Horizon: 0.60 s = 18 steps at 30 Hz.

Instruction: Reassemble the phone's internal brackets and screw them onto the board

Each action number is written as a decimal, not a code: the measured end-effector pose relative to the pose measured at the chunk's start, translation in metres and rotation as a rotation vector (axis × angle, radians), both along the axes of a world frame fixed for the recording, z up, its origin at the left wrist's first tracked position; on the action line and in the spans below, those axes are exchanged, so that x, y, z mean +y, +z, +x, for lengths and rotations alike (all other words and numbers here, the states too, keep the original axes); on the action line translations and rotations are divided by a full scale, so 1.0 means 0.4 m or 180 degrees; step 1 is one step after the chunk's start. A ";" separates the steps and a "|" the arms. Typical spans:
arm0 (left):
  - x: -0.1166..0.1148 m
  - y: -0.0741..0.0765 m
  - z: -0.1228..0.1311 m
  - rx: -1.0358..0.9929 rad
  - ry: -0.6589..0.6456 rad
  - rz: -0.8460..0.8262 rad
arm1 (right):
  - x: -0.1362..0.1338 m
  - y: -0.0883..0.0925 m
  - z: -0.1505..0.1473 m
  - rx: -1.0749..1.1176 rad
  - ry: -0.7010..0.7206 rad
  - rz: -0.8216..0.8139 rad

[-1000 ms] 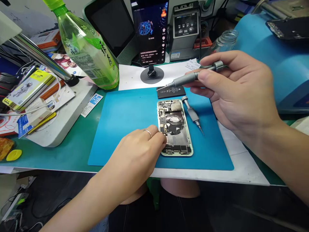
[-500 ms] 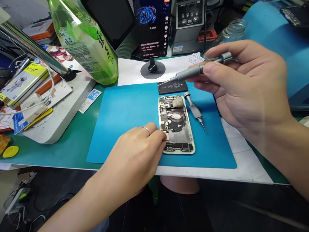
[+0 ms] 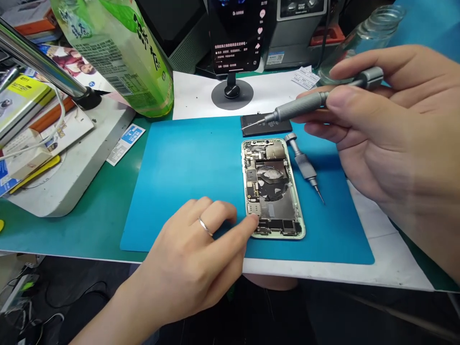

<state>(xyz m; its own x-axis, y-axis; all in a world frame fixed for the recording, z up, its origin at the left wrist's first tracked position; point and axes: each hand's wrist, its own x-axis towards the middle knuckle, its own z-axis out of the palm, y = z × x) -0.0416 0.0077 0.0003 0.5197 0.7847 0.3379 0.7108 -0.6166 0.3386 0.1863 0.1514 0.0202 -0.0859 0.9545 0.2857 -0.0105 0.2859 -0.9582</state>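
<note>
An opened smartphone [image 3: 275, 211] lies on the blue mat [image 3: 187, 167], its circuit board and inner metal showing. My left hand [image 3: 194, 254] rests at its lower left corner; the index fingertip touches the frame there, while the other fingers are bent and apart from it. The thumb is hidden. In my right hand [image 3: 388, 120] is a grey precision screwdriver [image 3: 302, 105], held above the mat with its thin tip pointing left. Behind that tip lies a black phone battery [image 3: 269, 127]. A second screwdriver [image 3: 305, 165] lies just right of the phone.
A green plastic bottle [image 3: 122, 62] stands back left, near a white base [image 3: 68, 191] piled with boxes and cards. Behind the mat, another phone [image 3: 235, 43] stands on a round-footed holder [image 3: 232, 93]. A glass jar [image 3: 359, 43] sits behind my right hand.
My left hand's fingers have spread from a closed grip at the phone's left edge, and the index finger now reaches onto its lower corner. The view has shifted; the right hand keeps its screwdriver.
</note>
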 end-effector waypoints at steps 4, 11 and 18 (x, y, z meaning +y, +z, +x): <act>0.002 -0.004 -0.007 -0.0015 -0.0075 -0.0065 | 0.001 -0.006 0.007 -0.0149 0.0041 0.0109; 0.005 -0.001 -0.011 0.0086 -0.0157 -0.0170 | 0.000 -0.007 0.018 -0.0232 0.0181 0.0271; 0.007 -0.006 -0.005 0.0147 -0.0130 -0.0104 | -0.009 -0.003 0.013 -0.0432 0.0118 0.0224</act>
<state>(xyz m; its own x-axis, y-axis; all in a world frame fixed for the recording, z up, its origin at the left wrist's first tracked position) -0.0438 0.0104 -0.0020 0.5659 0.7727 0.2875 0.7006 -0.6345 0.3265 0.1917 0.1478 0.0190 -0.1631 0.9280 0.3350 0.1059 0.3541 -0.9292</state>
